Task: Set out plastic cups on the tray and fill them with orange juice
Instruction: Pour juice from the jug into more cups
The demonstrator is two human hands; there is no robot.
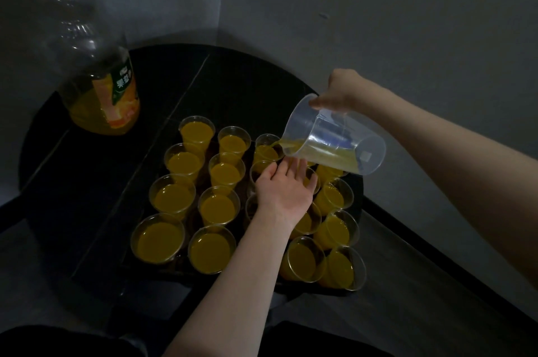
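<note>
Several clear plastic cups filled with orange juice, such as one at the near left [158, 238], stand in rows on a dark tray [151, 267]. My right hand [339, 93] grips a clear measuring jug [334, 139] by its handle, tipped left. A thin stream of juice runs from its spout into a cup at the back of the tray [266, 149]. My left hand [286, 189] hovers flat over the middle cups just below the jug, fingers spread and palm down, holding nothing. It hides the cups beneath it.
A large juice bottle [102, 94] with a green cap and a little juice at the bottom stands at the back left of the round black table [203, 79]. Grey walls meet in a corner behind the table. The scene is dim.
</note>
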